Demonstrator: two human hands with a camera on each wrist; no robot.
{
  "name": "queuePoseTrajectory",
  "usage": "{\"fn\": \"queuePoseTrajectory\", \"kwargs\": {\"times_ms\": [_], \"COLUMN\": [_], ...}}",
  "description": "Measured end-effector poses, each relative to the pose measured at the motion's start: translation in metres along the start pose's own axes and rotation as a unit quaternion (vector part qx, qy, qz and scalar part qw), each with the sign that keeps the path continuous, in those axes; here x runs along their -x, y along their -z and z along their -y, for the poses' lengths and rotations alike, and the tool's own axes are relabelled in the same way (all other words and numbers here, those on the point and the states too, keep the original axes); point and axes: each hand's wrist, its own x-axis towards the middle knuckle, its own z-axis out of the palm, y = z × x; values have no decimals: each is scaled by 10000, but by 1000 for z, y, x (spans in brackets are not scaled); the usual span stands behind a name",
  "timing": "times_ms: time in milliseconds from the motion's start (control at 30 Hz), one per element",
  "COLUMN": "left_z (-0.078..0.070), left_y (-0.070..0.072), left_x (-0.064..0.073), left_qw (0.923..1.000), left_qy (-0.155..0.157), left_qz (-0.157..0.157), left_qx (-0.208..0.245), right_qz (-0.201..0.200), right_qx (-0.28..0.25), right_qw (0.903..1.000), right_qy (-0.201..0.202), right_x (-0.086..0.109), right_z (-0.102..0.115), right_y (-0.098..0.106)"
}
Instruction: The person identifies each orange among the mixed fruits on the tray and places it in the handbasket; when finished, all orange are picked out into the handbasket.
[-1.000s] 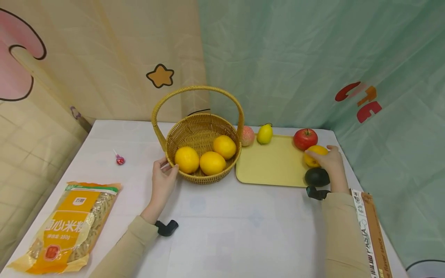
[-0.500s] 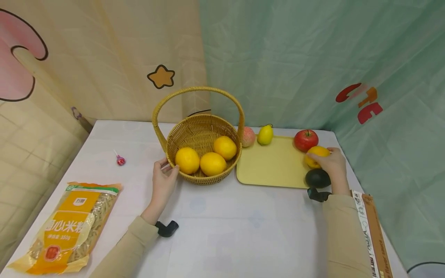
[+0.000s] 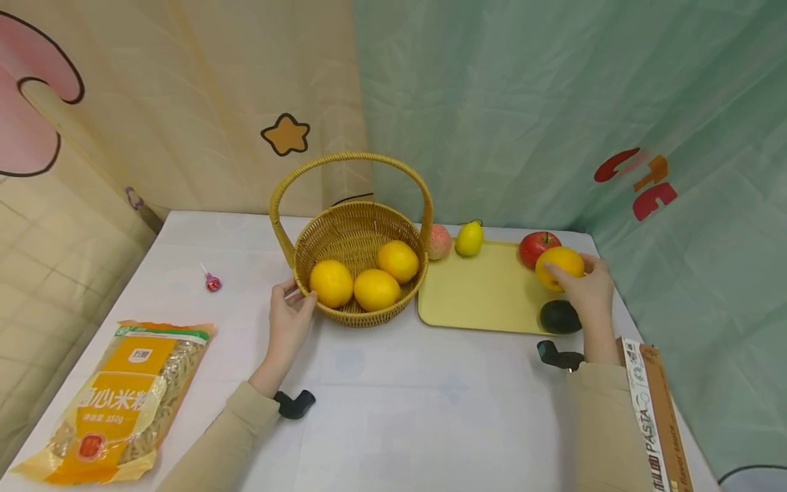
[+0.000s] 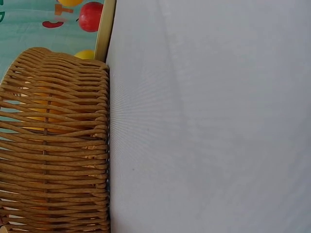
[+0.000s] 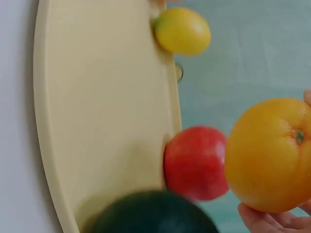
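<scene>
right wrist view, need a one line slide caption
Right hand lifts a round orange fruit above the pale yellow tray, beside a red apple.

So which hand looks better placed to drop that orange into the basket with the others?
Probably the right hand: it already grips the orange, lifted above the tray. The left hand holds the basket rim, seemingly steadying it.
</scene>
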Motion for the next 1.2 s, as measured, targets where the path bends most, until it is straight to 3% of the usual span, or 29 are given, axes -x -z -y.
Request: {"fn": "queuePoseTrajectory", "kwargs": {"times_ms": [233, 567, 933, 1200], "left_z": [0, 0, 0, -1], "left_y": [0, 0, 0, 0], "left_x": [0, 0, 0, 0], "left_qw": [10000, 10000, 10000, 10000], "left_qy": [-9, 23, -57, 13], "left_qz": [10, 4, 1, -10], "left_qx": [8, -9, 0, -22], "right_qz": [-18, 756, 1586, 1854], "right_qx": [-602, -1652, -1814, -1927], "right_qw": [9972, 9772, 9524, 9396], "right_qy": [448, 1098, 1867, 2138], "right_x": [29, 69, 98, 105], "right_z": [21, 57, 92, 112], "right_y": [-25, -75, -120, -150]}}
